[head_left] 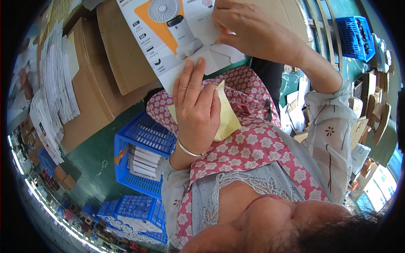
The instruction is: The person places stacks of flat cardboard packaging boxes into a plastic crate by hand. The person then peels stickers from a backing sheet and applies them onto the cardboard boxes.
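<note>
At picture centre, the left hand [195,110] is lying flat, fingers stretched, pressing the lower edge of a flat printed carton [179,36] while trapping a yellow sheet [228,122] under its palm against the floral apron [249,147]. Toward one o'clock, the right hand [249,29] is pinching a white flap [223,50] of that carton, thumb and fingers closed on it. Out at eight o'clock, a blue crate [145,135] of stacked flats is sitting on the green floor [95,156]; brown boxes [107,63] are lying at ten. Judging by the grip, a skewed fold could crease the flap, or the yellow sheet could slip off the lap if the palm lifts.
</note>
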`<state>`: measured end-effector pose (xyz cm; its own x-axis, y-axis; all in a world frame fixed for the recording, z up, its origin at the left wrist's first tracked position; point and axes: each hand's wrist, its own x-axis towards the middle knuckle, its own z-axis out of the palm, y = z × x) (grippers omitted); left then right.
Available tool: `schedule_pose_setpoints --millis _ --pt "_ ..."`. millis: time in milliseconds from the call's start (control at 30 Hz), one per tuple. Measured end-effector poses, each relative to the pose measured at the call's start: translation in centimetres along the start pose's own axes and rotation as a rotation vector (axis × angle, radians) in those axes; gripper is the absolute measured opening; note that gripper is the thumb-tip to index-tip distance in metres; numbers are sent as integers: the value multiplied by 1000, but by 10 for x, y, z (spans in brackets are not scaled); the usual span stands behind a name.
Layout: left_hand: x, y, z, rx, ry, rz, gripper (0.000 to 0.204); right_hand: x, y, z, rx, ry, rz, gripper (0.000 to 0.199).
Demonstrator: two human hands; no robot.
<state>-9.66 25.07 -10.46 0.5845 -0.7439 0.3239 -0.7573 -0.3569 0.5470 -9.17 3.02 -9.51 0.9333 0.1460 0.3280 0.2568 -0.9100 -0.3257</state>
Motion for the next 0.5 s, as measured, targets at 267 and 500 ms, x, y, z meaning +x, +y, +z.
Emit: schedule_pose_setpoints --millis 267,500 --pt "-3 3 3 8 1 -9 6 -8 19 -16 406 -232 171 19" --pt "-3 -5 0 6 -1 -26 5 -24 16 0 536 37 134 11"
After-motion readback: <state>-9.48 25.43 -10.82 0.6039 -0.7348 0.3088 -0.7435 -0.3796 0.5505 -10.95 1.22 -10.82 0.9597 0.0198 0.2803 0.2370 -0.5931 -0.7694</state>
